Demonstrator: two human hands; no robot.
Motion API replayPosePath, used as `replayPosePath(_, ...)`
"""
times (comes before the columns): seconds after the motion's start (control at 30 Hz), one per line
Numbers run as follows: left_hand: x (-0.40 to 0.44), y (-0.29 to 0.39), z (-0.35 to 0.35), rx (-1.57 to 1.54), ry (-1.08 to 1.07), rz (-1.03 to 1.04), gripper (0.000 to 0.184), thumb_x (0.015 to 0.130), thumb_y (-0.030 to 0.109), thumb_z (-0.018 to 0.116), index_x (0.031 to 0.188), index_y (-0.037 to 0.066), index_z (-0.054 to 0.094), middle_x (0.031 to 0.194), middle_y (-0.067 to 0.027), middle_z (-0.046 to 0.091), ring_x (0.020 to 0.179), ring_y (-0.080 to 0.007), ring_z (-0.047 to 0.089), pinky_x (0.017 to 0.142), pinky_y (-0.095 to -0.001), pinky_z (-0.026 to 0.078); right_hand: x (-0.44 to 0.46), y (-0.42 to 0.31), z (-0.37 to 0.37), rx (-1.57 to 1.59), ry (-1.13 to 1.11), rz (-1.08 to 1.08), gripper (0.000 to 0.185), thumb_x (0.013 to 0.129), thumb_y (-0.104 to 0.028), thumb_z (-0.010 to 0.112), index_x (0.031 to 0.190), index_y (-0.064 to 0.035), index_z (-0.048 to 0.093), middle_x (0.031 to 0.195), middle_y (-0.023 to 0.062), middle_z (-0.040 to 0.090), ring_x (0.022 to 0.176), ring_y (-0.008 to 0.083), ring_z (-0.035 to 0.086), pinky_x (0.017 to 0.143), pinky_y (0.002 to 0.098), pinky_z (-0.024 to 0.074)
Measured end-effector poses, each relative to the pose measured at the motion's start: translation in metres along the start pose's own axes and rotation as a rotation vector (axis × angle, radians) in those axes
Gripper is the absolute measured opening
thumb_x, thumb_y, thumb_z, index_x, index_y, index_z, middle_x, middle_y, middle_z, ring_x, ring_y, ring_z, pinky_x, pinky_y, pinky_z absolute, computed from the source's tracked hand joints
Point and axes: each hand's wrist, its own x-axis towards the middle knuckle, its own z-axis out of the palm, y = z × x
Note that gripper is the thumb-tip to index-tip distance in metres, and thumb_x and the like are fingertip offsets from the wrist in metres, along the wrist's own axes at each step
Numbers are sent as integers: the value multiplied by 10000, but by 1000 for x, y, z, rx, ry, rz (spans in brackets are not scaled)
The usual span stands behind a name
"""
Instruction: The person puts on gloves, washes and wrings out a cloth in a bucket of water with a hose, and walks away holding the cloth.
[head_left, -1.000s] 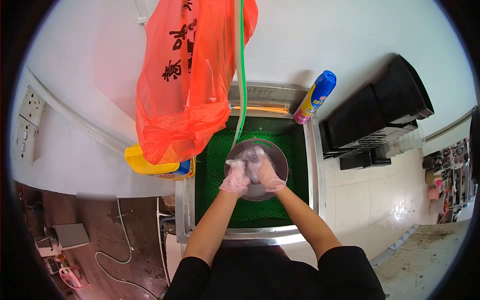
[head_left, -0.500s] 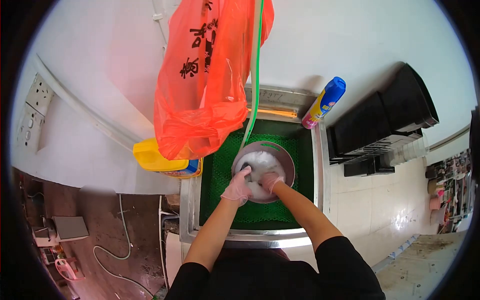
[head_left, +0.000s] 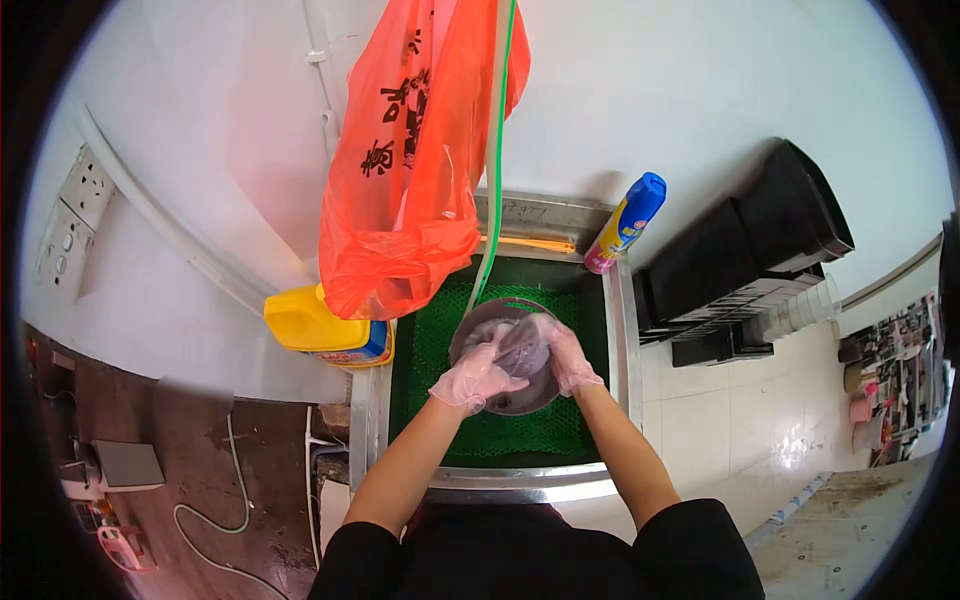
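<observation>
My left hand (head_left: 475, 378), in a thin clear glove, is over the left side of a round grey-mauve basin (head_left: 462, 340). My right hand (head_left: 570, 360), gloved the same way, is at the basin's right side. Between both hands is a see-through, rounded item (head_left: 522, 348), raised over the basin and gripped from either side; its exact kind is unclear. Suds and cloudy water (head_left: 520, 400) show beneath it. The basin sits on a green mesh mat (head_left: 430, 400) inside a metal-rimmed sink (head_left: 372, 420).
A red plastic bag (head_left: 400, 200) hangs over the sink's back left, beside a green hose (head_left: 497, 180). A yellow jug (head_left: 315, 320) stands left. A blue-capped bottle (head_left: 628, 222) stands at the back right corner, near black bins (head_left: 745, 240) and stacked clear cups (head_left: 800, 310).
My hands have come up out of the white foam, lifting the see-through item between them. My right hand has turned upward at the basin's right side. Less foam shows. The view has shifted slightly.
</observation>
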Motion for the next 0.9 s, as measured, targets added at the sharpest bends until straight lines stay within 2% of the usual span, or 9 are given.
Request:
replayPosePath(0.07,-8,26,38,-271,34,-118,533,958,411,502,1381,103,399,1436,-84,400,1288,-230,423,1027,-523,388,0,-3,9,217,64,200,270,910,-210,589,1106,-26,609,1094,90,651,991,204,615,895,333,490)
replayPosePath(0.23,-20,46,66,-560,119,-324,555,956,424,513,1367,68,402,1415,-90,398,1253,-184,434,996,-454,436,24,3,-12,300,-225,326,239,907,-202,585,1091,-52,617,1071,94,653,1001,212,612,885,341,498)
replayPosePath(0.33,-23,44,64,-222,18,-199,565,932,402,569,1350,55,413,1313,-91,472,1187,-158,467,978,-332,455,29,-4,-14,-47,-141,310,261,917,-271,553,1079,-81,627,1049,91,652,997,211,610,895,368,493)
replayPosePath(0.37,-24,44,62,-225,18,-199,565,932,402,569,1350,55,413,1313,-91,472,1187,-158,467,978,-332,455,30,-3,-15,-48,-139,313,261,917,-271,553,1079,-81,627,1049,91,652,997,211,610,895,368,493)
replayPosePath(0.47,-26,62,69,254,14,-415,549,871,379,644,1259,13,514,1173,-68,571,1076,-179,551,926,-258,471,37,5,-20,-411,-235,107,227,889,-239,565,1056,-109,647,1041,95,655,1002,242,608,900,370,491)
replayPosePath(0.63,-4,19,60,641,170,-477,489,817,386,689,1125,15,615,1040,-75,650,991,-216,612,848,-299,495,60,43,-51,-761,-316,-127,211,842,-153,584,1034,-117,664,1066,108,653,1003,289,598,891,370,489)
replayPosePath(0.73,9,-27,57,1202,515,311,475,778,355,705,1070,-9,618,1058,-164,653,997,-289,626,777,-359,508,80,74,-58,-673,-12,-11,273,765,-75,627,1032,-112,672,1063,129,655,968,331,598,872,370,487)
replayPosePath(0.77,7,-27,57,1204,523,311,475,778,355,705,1070,-9,618,1058,-164,653,997,-289,626,777,-359,508,78,76,-52,-674,-20,-12,273,765,-75,627,1032,-112,672,1063,129,655,968,331,598,872,370,487)
replayPosePath(0.9,-5,-33,56,1129,572,236,394,776,274,681,1067,19,603,1124,-236,611,1009,-347,611,746,-423,511,57,78,-28,-319,313,-52,136,745,-54,651,868,-90,605,937,104,631,842,259,599,739,375,498)
